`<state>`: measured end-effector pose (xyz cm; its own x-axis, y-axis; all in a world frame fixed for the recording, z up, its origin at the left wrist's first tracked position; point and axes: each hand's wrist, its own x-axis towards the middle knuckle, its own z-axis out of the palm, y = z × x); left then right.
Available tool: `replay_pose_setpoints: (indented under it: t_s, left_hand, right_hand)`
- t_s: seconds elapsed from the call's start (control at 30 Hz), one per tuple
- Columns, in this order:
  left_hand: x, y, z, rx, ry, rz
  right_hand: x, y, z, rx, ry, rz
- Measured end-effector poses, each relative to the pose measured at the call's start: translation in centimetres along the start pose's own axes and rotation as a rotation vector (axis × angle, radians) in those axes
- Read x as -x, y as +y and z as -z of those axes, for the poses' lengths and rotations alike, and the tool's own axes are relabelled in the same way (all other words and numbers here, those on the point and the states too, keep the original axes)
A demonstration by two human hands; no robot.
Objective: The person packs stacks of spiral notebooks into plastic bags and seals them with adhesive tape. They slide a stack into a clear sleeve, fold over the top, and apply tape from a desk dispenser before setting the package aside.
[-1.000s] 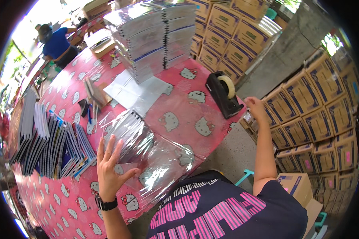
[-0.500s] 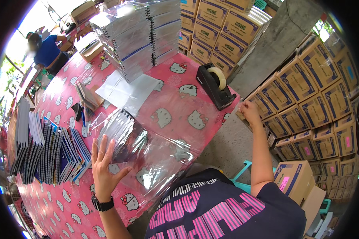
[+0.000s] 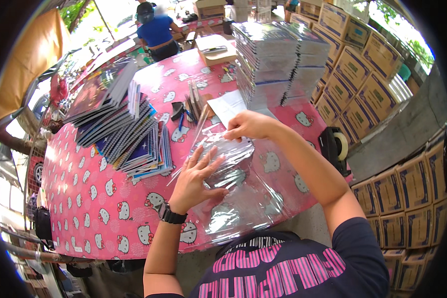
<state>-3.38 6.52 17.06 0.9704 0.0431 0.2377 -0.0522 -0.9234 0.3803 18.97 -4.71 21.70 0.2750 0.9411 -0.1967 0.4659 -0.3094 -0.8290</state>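
Clear plastic film (image 3: 243, 198) lies in shiny folds on the table in front of me, over and around a spiral notebook (image 3: 233, 154). My left hand (image 3: 196, 181), a dark watch on its wrist, presses on the film and the notebook's left side with fingers spread. Above the notebook's far edge is my right hand (image 3: 248, 125), its fingers pinched together. Whatever is between those fingertips is too small to tell. Just beyond it a white sheet (image 3: 227, 107) lies on the table.
Spiral notebooks (image 3: 129, 129) lie in a leaning row at left. Tall wrapped notebook stacks (image 3: 268, 69) stand at the back. A black tape dispenser (image 3: 333, 149) sits at the right edge. Blue pens (image 3: 181, 120) lie mid-table. Cartons (image 3: 407, 193) line the right; a person (image 3: 156, 35) is far off.
My right hand has come from beyond the table's right edge, near the tape dispenser, to the notebook's far edge. My left hand stays spread on the film. The view has turned toward the left.
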Motion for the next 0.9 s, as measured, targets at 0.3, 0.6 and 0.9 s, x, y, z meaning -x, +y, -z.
replay_pose_setpoints:
  t_s: [0.3,0.6,0.9]
  left_hand:
    - [0.3,-0.2,-0.8,-0.006,0.123,0.080]
    - [-1.9,1.5,-2.4,0.089,0.490,0.174]
    - [-1.0,-3.9,1.7,0.499,0.165,0.522]
  right_hand:
    - [-0.2,-0.4,1.9,0.958,0.043,-0.136]
    - [2.1,1.2,-2.5,0.118,0.440,0.829]
    - [-4.7,1.2,-1.3,-0.114,0.170,0.354]
